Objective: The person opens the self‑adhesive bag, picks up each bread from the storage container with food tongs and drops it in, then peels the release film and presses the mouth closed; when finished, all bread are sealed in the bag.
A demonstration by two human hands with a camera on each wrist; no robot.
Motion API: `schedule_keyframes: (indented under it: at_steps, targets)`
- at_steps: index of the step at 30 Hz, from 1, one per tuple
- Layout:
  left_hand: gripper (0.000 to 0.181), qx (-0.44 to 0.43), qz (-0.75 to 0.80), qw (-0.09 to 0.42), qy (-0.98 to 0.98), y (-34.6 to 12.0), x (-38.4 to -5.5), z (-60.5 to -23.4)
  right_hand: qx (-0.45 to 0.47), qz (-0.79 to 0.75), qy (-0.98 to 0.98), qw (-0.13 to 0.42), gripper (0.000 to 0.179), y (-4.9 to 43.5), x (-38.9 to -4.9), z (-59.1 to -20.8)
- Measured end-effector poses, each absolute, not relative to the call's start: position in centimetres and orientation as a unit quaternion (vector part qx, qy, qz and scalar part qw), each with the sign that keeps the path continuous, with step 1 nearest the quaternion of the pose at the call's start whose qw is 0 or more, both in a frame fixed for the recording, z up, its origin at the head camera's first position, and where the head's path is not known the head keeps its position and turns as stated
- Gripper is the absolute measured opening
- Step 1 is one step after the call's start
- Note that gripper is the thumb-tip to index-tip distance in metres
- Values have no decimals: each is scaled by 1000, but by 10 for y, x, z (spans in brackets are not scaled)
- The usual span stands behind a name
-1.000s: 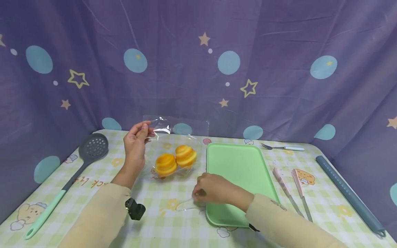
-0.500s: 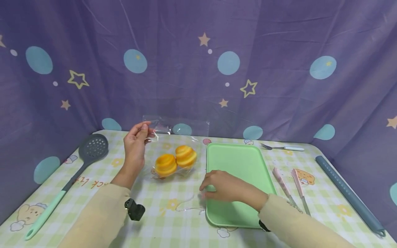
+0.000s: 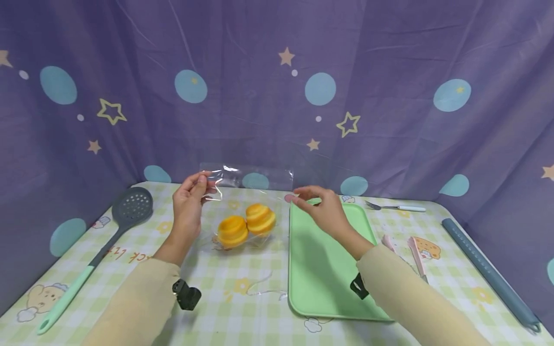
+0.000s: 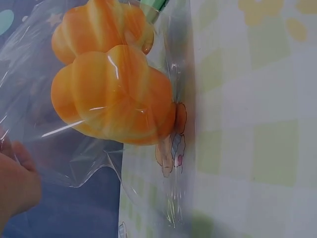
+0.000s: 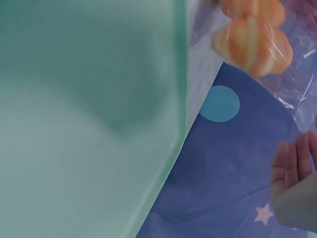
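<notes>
Two ridged, orange-yellow toy-like buns (image 3: pixel 232 231) sit inside a clear plastic bag (image 3: pixel 242 175) whose upper part stands raised above the table. My left hand (image 3: pixel 188 198) pinches the bag's upper left edge between thumb and fingers. At the bag's right edge is my right hand (image 3: pixel 322 209), thumb and forefinger brought together on the film, above the far left of a green tray (image 3: pixel 329 269). The left wrist view shows the buns (image 4: pixel 114 96) through the film. In the right wrist view, the thumb and forefinger tips are cut off by the frame.
A thin clear strip (image 3: pixel 264 290) lies left of the tray. Pink-handled tongs (image 3: pixel 416 254), a fork (image 3: pixel 396 207) and a long grey-blue bar (image 3: pixel 489 274) lie to the right. A slotted skimmer (image 3: pixel 130 211) lies far left. A purple curtain (image 3: pixel 259 86) hangs behind.
My right hand has left the clear strip on the table, passed over the tray and come up to the bag's right edge. The left hand keeps its hold.
</notes>
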State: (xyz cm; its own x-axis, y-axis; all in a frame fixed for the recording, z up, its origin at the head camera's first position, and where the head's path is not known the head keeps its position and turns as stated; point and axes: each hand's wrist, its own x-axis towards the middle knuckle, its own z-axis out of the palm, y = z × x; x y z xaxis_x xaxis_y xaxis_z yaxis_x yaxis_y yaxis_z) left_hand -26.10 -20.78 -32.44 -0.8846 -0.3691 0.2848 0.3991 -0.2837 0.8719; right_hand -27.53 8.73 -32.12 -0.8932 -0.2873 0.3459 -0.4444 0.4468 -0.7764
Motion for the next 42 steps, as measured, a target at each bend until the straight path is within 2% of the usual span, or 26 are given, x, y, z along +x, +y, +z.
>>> schedule_keyframes:
  at_steps: [3,7,12,20,27,33,42]
  targets:
    - [17,-14,-799,230,-555,-208,-260,-325,170,525,-832,63,36,83,-284,-321]
    - [17,-13,-795,226,-562,-208,-259,-325,145,581,-801,5,46,76,-295,-321]
    - [18,-11,-788,226,-572,-209,-257,-325,136,616,-775,-44,43,68,-302,-319]
    - [18,-30,-734,234,-637,-218,-254,-322,133,621,-771,-35,28,69,-295,-316]
    - [14,-56,-701,240,-669,-225,-251,-316,161,611,-775,-32,28,75,-291,-310]
    - [22,-77,-657,235,-712,-232,-248,-309,182,612,-769,-31,28,77,-289,-306]
    - [15,-127,-690,231,-673,-237,-246,-307,212,603,-769,-15,26,79,-285,-292]
